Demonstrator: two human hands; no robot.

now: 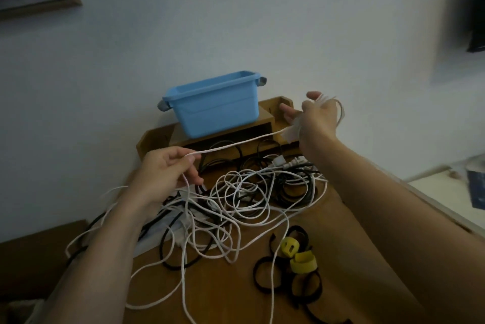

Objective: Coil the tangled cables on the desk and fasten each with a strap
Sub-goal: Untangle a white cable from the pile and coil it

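Against a pale wall, the brown wooden table carried a tangle of black and white cables. The left hand, raised above it, pinched a thin white cable, which ran taut up to the right hand, held higher and gripping its gathered loops.

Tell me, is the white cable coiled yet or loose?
Mostly loose: the white cable has a few loops in the right hand, a stretch pinched by the left hand, the rest sprawled on the desk.
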